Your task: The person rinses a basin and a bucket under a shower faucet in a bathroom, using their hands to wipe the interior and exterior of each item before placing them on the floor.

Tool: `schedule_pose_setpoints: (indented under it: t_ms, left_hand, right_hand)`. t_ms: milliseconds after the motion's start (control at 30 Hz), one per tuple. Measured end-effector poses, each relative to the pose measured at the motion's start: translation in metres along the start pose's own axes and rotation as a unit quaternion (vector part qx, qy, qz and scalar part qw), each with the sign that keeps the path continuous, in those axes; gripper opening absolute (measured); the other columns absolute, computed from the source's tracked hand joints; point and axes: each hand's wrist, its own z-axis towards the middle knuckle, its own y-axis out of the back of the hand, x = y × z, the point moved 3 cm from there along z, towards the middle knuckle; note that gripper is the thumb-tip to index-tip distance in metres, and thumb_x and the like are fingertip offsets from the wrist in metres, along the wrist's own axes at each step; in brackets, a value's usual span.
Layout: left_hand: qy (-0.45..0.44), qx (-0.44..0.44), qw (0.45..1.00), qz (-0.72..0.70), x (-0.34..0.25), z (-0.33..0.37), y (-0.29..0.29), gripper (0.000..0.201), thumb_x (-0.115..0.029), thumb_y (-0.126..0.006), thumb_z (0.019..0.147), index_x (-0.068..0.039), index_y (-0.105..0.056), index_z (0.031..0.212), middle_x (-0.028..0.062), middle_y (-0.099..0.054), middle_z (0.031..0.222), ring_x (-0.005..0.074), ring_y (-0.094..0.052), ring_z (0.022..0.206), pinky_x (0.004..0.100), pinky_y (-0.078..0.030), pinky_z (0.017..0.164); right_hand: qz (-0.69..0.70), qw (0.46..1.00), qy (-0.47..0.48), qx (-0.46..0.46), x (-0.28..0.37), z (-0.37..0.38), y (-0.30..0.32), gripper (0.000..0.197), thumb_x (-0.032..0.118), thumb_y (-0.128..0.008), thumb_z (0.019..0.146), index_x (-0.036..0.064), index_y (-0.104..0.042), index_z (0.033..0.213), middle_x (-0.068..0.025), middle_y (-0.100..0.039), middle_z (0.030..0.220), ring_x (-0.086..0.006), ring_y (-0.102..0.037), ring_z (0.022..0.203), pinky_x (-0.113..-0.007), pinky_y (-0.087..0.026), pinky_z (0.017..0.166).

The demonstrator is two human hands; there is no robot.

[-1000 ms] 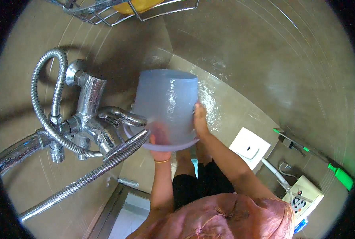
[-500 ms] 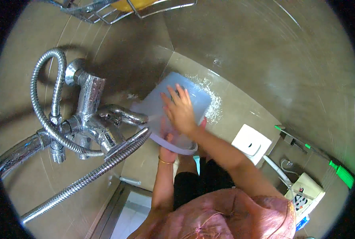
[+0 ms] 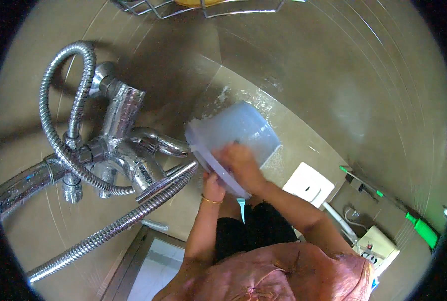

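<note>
A translucent bluish plastic bucket (image 3: 233, 128) is tilted on its side in front of me, its lavender rim (image 3: 211, 160) facing back and to the left. My left hand (image 3: 214, 187) grips that rim from below, a gold bangle on its wrist. Against the bucket's near side, beside the rim, rests my right hand (image 3: 241, 163); motion blurs its fingers, so their shape is not clear. Just left of the rim is the chrome spout (image 3: 175, 147) of the wall tap.
The chrome mixer tap (image 3: 125, 150) and its looping metal hose (image 3: 108, 228) fill the left side. Overhead hangs a wire rack (image 3: 243, 9). A white square fixture (image 3: 310, 185), a cream box (image 3: 376, 248) and a green-handled tool (image 3: 423, 231) are on the right. Water wets the tiled floor.
The bucket has turned, its base swinging right. My right hand has moved down toward the rim, its spread fingers now blurred. My left hand still grips the rim. The view has shifted slightly.
</note>
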Motion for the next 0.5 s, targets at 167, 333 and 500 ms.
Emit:
schedule_pose_setpoints:
  t_ms: [167,333,500]
  left_hand:
    - [0.022,0.002,0.985,0.171,-0.008,-0.007,-0.016,0.046,0.0,-0.051,0.072,-0.006,-0.041,0.117,0.007,-0.051,0.106,0.0175,-0.05,0.095,0.0311,-0.042,0.082]
    - [0.088,0.085,0.952,0.281,-0.016,-0.022,-0.021,0.048,-0.003,-0.052,0.073,-0.005,-0.041,0.119,0.0084,-0.054,0.104,0.0138,-0.053,0.087,0.0267,-0.043,0.077]
    - [0.126,0.157,0.926,0.318,-0.028,-0.025,-0.066,0.045,-0.005,-0.05,0.074,-0.002,-0.041,0.118,0.0077,-0.054,0.104,0.0154,-0.055,0.085,0.0272,-0.044,0.075]
  right_hand:
    - [-0.05,0.988,0.146,0.026,-0.019,0.023,0.009,0.032,0.011,-0.047,0.069,0.0057,-0.053,0.1,-0.0132,-0.049,0.108,-0.0271,-0.046,0.101,-0.039,-0.037,0.086]
    - [-0.116,0.918,-0.307,0.223,-0.118,0.072,0.043,0.027,0.021,-0.049,0.071,0.0009,-0.059,0.086,-0.0191,-0.058,0.083,-0.0318,-0.056,0.081,-0.037,-0.045,0.072]
    - [0.049,0.938,-0.334,-0.078,-0.134,0.015,0.035,0.018,0.013,-0.047,0.08,0.001,-0.056,0.091,-0.0138,-0.059,0.082,-0.0222,-0.057,0.079,-0.029,-0.044,0.07]
